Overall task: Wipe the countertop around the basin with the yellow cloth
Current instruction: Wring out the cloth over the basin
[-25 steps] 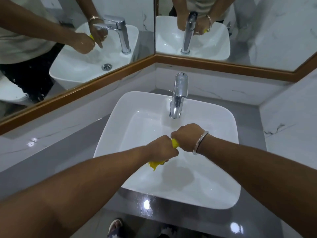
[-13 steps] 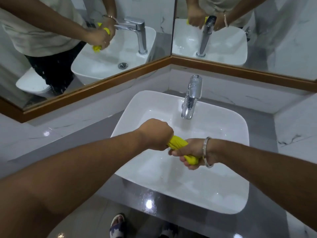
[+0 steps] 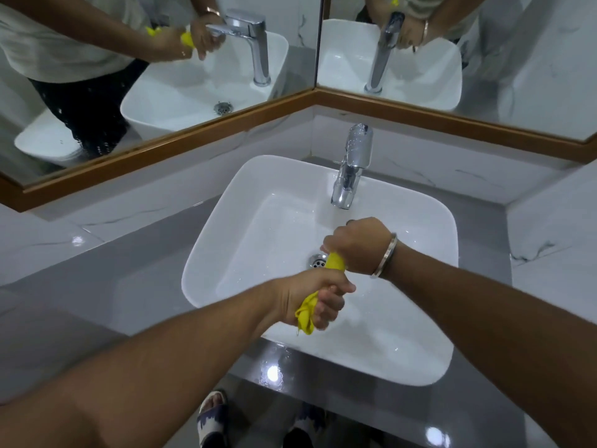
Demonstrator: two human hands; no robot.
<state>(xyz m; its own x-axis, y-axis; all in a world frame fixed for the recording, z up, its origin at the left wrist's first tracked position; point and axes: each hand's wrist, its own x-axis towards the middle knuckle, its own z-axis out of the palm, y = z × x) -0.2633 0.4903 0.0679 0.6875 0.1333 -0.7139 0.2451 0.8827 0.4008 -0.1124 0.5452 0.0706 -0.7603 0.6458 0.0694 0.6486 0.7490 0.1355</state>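
Left hand [image 3: 318, 299], nearest, fingers [image 3: 326, 310] clenched on the near end of the yellow cloth [image 3: 334, 262]; right hand [image 3: 358, 245] beyond it, fingers closed on the far end, the cloth twisted tight between them over the basin [image 3: 226, 221] near the drain [image 3: 318, 260]. Step judged: wringing, wiping not yet begun; next move calls for unrolling the cloth and carrying it over the rim. Grey worktop [image 3: 113, 270] lies bare left, a narrow strip right; tap [image 3: 352, 166] crowds the back edge.

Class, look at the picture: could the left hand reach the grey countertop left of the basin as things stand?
Probably yes: nothing lies on the countertop there. But the left hand is clenched on the yellow cloth, shared with the right hand.
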